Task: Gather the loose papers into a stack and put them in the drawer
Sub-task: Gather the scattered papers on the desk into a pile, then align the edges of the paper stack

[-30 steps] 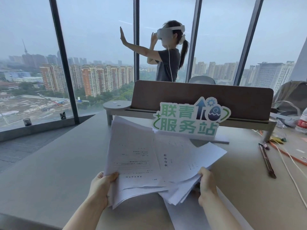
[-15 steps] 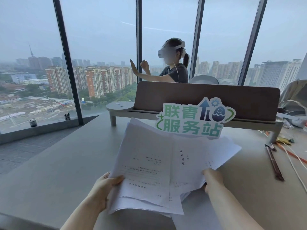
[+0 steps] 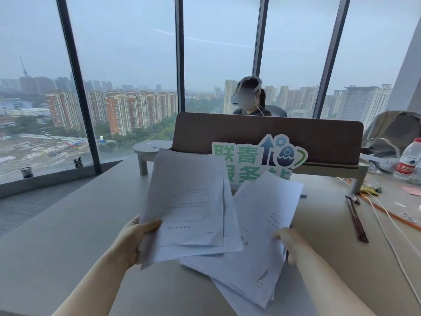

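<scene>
Head view shows the left hand point(image 3: 134, 240) pinching one tilted sheaf of the papers point(image 3: 191, 208) by its lower edge, the right hand point(image 3: 288, 239) clasping the fanned rest, both above the desk point(image 3: 68, 224), seemingly to square them together

head-worn view looks forward and down, close over desk point(image 3: 68, 224), facing windows point(image 3: 127, 65).

Grey desk point(image 3: 68, 224) carried brown divider panel point(image 3: 319, 137) with green sign point(image 3: 255, 156) before it; dark pen point(image 3: 356, 220), orange cable point(image 3: 387, 213), water bottle point(image 3: 410, 158) lay at right.
</scene>
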The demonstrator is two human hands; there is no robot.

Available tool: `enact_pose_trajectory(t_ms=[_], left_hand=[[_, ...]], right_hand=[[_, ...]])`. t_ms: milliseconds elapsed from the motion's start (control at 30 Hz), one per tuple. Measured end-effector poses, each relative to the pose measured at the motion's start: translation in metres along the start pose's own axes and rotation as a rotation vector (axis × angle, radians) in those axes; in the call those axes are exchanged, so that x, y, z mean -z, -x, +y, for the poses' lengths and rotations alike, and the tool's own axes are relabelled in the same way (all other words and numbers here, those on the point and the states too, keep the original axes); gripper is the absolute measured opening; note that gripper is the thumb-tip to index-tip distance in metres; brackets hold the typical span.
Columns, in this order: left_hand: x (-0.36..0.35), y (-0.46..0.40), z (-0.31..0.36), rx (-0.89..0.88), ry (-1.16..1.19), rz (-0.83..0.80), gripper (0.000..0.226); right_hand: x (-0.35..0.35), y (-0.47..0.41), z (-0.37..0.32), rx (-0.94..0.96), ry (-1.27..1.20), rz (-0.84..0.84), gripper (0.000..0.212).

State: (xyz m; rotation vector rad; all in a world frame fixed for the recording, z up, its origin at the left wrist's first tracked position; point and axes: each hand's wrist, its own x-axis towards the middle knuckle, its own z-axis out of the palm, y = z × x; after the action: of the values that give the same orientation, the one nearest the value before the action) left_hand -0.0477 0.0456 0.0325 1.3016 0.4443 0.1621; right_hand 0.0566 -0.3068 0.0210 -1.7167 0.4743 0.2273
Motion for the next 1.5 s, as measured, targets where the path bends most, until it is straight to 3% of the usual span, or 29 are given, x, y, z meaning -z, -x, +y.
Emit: enact_pose_trajectory(t_ms=[167, 333, 467, 567, 733, 800, 867, 933, 1100, 1167, 1300, 1400, 1500], left_hand=[[-0.042, 0.003, -0.02, 0.029, -0.188, -0.074, 0.053], [-0.068, 0.004, -0.049, 0.022, -0.315, -0.09, 0.048], [-0.072, 0.001, -0.057, -0.041, -0.391, -0.098, 0.041], [-0.068, -0.004, -0.048, -0.14, -0.489, -0.007, 0.031], [-0.059, -0.014, -0.013, -0.292, -0.416, 0.067, 0.036], [-0.059, -0.014, 0.007, -0.284, -0.234, -0.003, 0.051], [-0.056, -0.017, 0.027, -0.304, -0.058, -0.079, 0.096], [-0.054, -0.017, 0.044, -0.389, 0.002, -0.114, 0.12], [-0.063, -0.001, 0.054, -0.509, 0.028, -0.147, 0.074], [-0.065, 0.002, 0.035, -0.451, -0.032, -0.141, 0.075], [-0.061, 0.002, 0.009, -0.406, -0.123, -0.143, 0.053], [-0.065, 0.002, 0.008, -0.4, -0.165, -0.165, 0.061], [-0.072, 0.004, 0.013, -0.427, -0.211, -0.077, 0.021]], right_hand=[[-0.004, 0.0, 0.009, 0.022, -0.025, -0.138, 0.039], [-0.01, 0.009, 0.01, 0.036, 0.038, -0.307, 0.066], [-0.023, 0.007, 0.015, 0.112, 0.212, -0.181, 0.042], [-0.027, 0.014, 0.003, 0.205, 0.194, -0.19, 0.009], [-0.023, 0.048, -0.039, 0.48, -0.095, -0.243, 0.023], [-0.02, 0.066, -0.056, 0.585, -0.182, -0.261, 0.029], [-0.018, 0.082, -0.069, 0.658, -0.25, -0.304, 0.028], [-0.015, 0.095, -0.078, 0.708, -0.307, -0.357, 0.03], [-0.019, 0.096, -0.076, 0.728, -0.267, -0.473, 0.031], [-0.028, 0.088, -0.061, 0.675, -0.226, -0.444, 0.027], [-0.038, 0.079, -0.035, 0.601, -0.187, -0.388, 0.021], [-0.039, 0.079, -0.034, 0.614, -0.198, -0.344, 0.021], [-0.039, 0.078, -0.04, 0.604, -0.178, -0.31, 0.021]])
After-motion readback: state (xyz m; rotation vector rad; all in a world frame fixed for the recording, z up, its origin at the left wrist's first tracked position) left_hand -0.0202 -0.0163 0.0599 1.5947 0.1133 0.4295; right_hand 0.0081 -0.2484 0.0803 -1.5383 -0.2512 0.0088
